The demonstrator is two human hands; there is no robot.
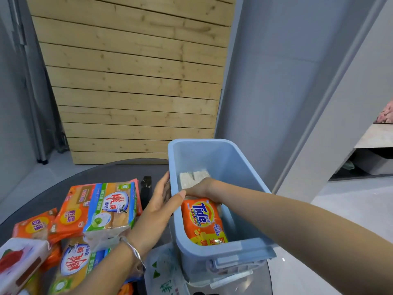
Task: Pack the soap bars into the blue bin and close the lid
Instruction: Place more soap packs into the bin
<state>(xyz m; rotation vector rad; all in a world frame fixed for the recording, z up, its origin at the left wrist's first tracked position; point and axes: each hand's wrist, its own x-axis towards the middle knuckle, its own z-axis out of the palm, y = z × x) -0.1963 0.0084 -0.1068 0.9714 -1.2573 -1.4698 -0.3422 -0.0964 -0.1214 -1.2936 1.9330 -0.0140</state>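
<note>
The blue bin [223,165] stands open on the dark round tabletop [106,173], at about four o'clock of its middle, and the right hand [201,188] reaches down inside, fingers curled over the top edge of an orange Tide soap bar [203,222] that leans against the near wall. A pale wrapped bar [191,177] lies deeper in, toward twelve o'clock. The left hand [158,206] lies flat and spread against the bin's outer wall, thumb hooked over the rim, steadying it. The remaining soap packs [100,209] are heaped at nine o'clock from the bin. I'd guess the Tide bar, left tilted, could waste floor space, so later packs ride above the rim and stop the lid from shutting. No lid is plainly in sight.
</note>
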